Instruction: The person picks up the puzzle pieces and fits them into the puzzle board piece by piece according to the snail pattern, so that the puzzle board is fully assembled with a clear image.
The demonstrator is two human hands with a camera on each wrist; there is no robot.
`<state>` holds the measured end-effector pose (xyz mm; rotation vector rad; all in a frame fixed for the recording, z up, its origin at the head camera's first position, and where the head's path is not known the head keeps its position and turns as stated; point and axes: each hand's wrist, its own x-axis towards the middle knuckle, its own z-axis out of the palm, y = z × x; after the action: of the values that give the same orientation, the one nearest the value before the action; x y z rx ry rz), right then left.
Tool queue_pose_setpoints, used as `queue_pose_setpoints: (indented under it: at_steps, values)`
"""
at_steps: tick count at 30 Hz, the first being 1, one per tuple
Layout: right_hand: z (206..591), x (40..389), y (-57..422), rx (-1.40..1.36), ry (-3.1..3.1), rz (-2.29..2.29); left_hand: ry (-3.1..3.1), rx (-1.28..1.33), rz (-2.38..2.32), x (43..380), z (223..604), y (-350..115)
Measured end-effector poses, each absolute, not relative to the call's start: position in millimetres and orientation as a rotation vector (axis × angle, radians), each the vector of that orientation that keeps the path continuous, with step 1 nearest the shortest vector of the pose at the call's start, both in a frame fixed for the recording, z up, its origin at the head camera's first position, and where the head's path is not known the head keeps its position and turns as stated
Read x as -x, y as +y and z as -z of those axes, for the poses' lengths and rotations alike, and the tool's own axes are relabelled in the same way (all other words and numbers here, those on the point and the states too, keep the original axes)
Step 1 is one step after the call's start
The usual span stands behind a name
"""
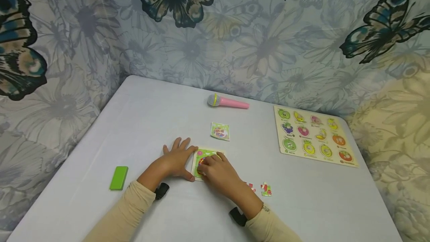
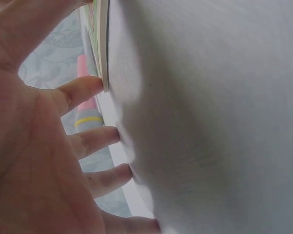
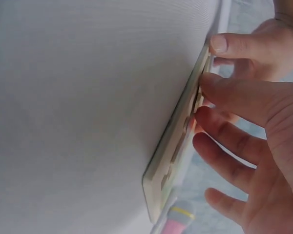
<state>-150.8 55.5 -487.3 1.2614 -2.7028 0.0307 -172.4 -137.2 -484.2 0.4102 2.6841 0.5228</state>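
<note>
A small square puzzle board (image 1: pixel 196 167) with a green picture lies on the table between both hands. My left hand (image 1: pixel 173 162) has its fingers spread flat at the board's left side; its thumb and index fingertip touch the edge. Over the board, my right hand (image 1: pixel 220 174) has bent fingers, and its thumb and index finger pinch a puzzle piece (image 3: pixel 187 124) low against the surface. The fingers hide most of that piece. Loose puzzle pieces (image 1: pixel 266 189) lie right of the right wrist, some partly covered by it.
Beyond the board lies a small square picture card (image 1: pixel 220 132), with a pink toy microphone (image 1: pixel 231 102) behind it. A fruit puzzle board (image 1: pixel 314 137) is at the back right. To the left sits a green block (image 1: pixel 119 178). The white table (image 1: pixel 161 100) meets patterned walls.
</note>
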Motion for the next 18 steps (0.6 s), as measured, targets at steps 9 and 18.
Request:
queue_pose_setpoints:
  at_steps: [9,18]
  values:
    - [482.9,147.8,71.0,-1.222,-2.777,-0.086,2.68,-0.405,-0.532,170.2,484.6,-135.2]
    - [472.2,140.2,128.7,-1.002,-2.959,-0.107,2.683,-0.389,-0.534,171.7,483.6,-134.9]
